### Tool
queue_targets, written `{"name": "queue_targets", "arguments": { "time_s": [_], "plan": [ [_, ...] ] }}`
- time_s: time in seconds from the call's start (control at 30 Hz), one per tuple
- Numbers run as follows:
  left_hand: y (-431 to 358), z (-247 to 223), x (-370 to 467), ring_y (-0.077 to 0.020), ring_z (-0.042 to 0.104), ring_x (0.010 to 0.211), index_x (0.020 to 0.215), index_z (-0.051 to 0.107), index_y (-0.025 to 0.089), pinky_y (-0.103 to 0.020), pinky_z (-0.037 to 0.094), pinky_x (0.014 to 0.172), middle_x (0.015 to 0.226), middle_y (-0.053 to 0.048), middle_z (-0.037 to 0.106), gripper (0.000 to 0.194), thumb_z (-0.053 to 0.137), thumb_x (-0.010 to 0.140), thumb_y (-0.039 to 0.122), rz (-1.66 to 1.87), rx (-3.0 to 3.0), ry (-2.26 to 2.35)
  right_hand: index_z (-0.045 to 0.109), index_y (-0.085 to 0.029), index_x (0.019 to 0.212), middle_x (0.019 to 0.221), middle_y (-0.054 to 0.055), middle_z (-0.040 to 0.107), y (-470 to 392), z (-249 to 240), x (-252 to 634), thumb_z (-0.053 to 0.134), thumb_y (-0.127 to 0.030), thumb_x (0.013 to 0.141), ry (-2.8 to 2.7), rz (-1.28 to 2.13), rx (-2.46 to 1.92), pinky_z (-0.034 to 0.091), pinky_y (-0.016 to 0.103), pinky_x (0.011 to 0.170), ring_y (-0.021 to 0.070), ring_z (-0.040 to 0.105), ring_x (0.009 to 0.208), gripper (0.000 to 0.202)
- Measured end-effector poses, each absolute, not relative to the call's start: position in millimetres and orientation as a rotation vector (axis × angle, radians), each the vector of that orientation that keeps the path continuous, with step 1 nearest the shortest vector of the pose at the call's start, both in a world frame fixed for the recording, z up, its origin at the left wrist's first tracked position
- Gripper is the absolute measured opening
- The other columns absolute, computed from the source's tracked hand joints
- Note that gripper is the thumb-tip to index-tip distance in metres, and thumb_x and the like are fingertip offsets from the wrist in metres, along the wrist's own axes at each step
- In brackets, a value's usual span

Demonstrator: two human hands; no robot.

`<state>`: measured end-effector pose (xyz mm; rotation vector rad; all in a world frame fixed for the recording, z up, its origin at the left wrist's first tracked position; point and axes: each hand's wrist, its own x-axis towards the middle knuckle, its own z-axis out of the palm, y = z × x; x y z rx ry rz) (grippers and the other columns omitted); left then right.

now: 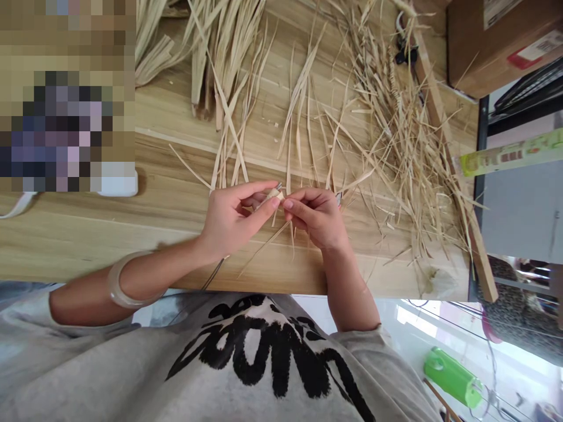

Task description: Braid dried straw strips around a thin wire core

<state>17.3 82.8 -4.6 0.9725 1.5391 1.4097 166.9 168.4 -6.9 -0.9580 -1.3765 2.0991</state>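
Near the table's front edge, my left hand (235,214) pinches a small pale woven piece (276,193) between thumb and fingers. A bit of metal shows at the top of that piece. My right hand (316,217) meets it from the other side, thumb and index finger pressed together at the piece's edge. Thin straw-coloured strips stick out below the fingertips. Something small with a metallic tip (338,199) shows behind my right hand. Long dry strips (299,88) lie on the wooden table (176,234) beyond both hands.
Wide dry leaves (229,35) lie at the back left, and a tangle of thin strips (396,129) at the right. A wooden bar (457,170) runs along the right edge, near a cardboard box (501,47). A white object (118,180) sits left; a green bottle (453,375) is below.
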Motion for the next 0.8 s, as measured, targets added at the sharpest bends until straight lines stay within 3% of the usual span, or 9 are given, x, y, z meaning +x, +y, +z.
{"name": "queue_targets", "arguments": {
  "time_s": [0.1, 0.33, 0.63, 0.8],
  "plan": [
    [83.5, -4.4, 15.9, -0.0069, 0.052, 0.048, 0.109, 0.077, 0.013, -0.019, 0.040, 0.041, 0.070, -0.004, 0.072, 0.041, 0.076, 0.077, 0.039, 1.432, 0.965, 1.561, 0.065, -0.015, 0.067, 0.058, -0.002, 0.067, 168.7, -6.3, 167.9, 0.080, -0.038, 0.077, -1.402, 2.119, -0.921, 0.029, 0.015, 0.035, 0.0016, 0.044, 0.038, 0.030],
    [84.0, -5.1, 15.8, -0.0062, 0.051, 0.047, 0.101, 0.078, 0.014, -0.019, 0.040, 0.043, 0.068, -0.003, 0.071, 0.033, 0.078, 0.077, 0.036, 1.483, 0.922, 1.527, 0.064, -0.014, 0.070, 0.064, 0.001, 0.074, 169.9, -8.1, 167.4, 0.081, -0.038, 0.076, -1.403, 2.230, -0.900, 0.051, 0.017, 0.045, 0.0095, 0.067, 0.050, 0.031],
    [83.4, -0.9, 15.0, -0.0091, 0.061, 0.053, 0.095, 0.076, 0.015, -0.020, 0.046, 0.047, 0.065, -0.001, 0.069, 0.026, 0.078, 0.078, 0.035, 1.469, 0.912, 1.518, 0.064, -0.013, 0.069, 0.064, 0.002, 0.074, 173.6, -6.2, 171.7, 0.082, -0.035, 0.076, -1.424, 2.286, -0.896, 0.058, 0.019, 0.055, 0.0107, 0.071, 0.056, 0.029],
    [82.5, -1.2, 18.2, -0.0081, 0.059, 0.048, 0.093, 0.076, 0.015, -0.019, 0.044, 0.044, 0.066, -0.001, 0.071, 0.021, 0.076, 0.079, 0.032, 1.499, 0.926, 1.476, 0.066, -0.015, 0.093, 0.072, -0.001, 0.073, 168.8, -8.1, 166.4, 0.083, -0.035, 0.076, -1.320, 2.324, -0.820, 0.057, 0.021, 0.056, 0.0103, 0.071, 0.059, 0.031]
  ]
}}
